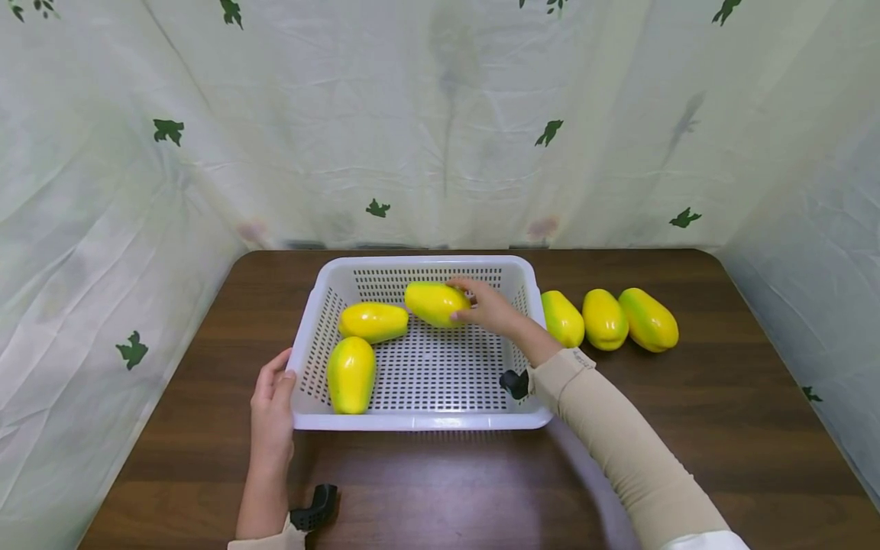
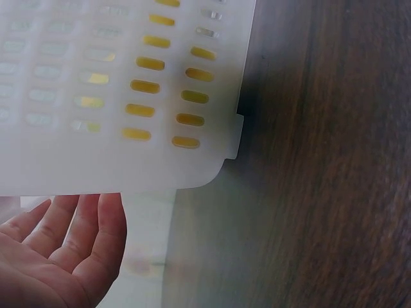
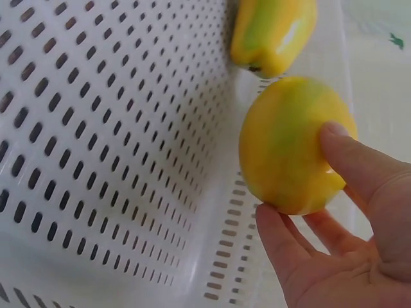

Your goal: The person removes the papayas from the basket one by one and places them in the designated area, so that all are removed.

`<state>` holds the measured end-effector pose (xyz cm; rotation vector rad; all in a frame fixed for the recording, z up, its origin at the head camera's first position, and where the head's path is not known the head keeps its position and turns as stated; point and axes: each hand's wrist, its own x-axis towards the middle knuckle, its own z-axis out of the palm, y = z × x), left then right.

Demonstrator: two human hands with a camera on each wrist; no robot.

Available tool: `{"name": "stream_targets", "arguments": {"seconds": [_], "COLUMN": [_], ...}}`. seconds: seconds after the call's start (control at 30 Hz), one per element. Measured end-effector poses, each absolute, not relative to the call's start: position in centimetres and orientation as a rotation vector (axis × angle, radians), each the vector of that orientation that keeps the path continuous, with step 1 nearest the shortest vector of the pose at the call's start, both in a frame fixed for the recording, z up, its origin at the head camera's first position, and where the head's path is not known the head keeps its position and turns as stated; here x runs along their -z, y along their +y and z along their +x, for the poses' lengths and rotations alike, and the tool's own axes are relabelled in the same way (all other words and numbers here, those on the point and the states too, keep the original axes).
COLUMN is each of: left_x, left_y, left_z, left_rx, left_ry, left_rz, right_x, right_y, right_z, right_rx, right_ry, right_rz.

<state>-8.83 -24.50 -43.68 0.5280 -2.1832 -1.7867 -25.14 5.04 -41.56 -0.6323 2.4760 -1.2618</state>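
Note:
A white perforated plastic basket point(image 1: 440, 422) stands on the table with two yellow papayas lying on its left side, one papaya point(image 1: 373, 321) sideways and the other papaya point(image 1: 351, 375) lengthwise. My right hand point(image 1: 486, 307) grips a third papaya point(image 1: 435, 304) by its right end, inside the basket near the back wall. The right wrist view shows thumb and fingers on either side of this papaya point(image 3: 292, 144), which is yellow with a green streak. At the basket's left wall my left hand point(image 1: 272, 397) holds the rim; its fingers point(image 2: 110, 237) meet the basket's edge in the left wrist view.
Right of the basket, three more papayas lie in a row: a near papaya point(image 1: 562, 319), a middle papaya point(image 1: 605, 319) and a far-right papaya point(image 1: 648, 319). The dark wooden table point(image 1: 722, 428) ends at a pale curtain point(image 1: 440, 153) with green leaf prints behind and at the sides.

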Motion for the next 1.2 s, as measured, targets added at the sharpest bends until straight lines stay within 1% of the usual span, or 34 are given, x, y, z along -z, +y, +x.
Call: {"name": "stream_targets", "arguments": {"seconds": [0.23,0.7,0.97,1.2], "left_x": [43.8,43.8,43.7,43.8], "left_y": [-24.5,-24.6,-24.6,-24.5], "left_z": [-8.8,-8.8,-8.9,-8.9], "left_rx": [1.782,1.800,1.818,1.809], "left_ry": [-2.189,-2.172,-2.169,-2.176], "left_rz": [0.541,0.529,0.525,0.510], "right_x": [41.2,39.9,39.3,39.0], "right_y": [5.2,6.3,7.4,7.7], "right_z": [-25.0,-24.6,-23.9,-23.4], "right_rx": [1.377,1.634,1.744,1.840], "right_ry": [2.462,2.394,2.387,2.372], "right_rz": [-0.548,-0.556,-0.483,-0.493]}}
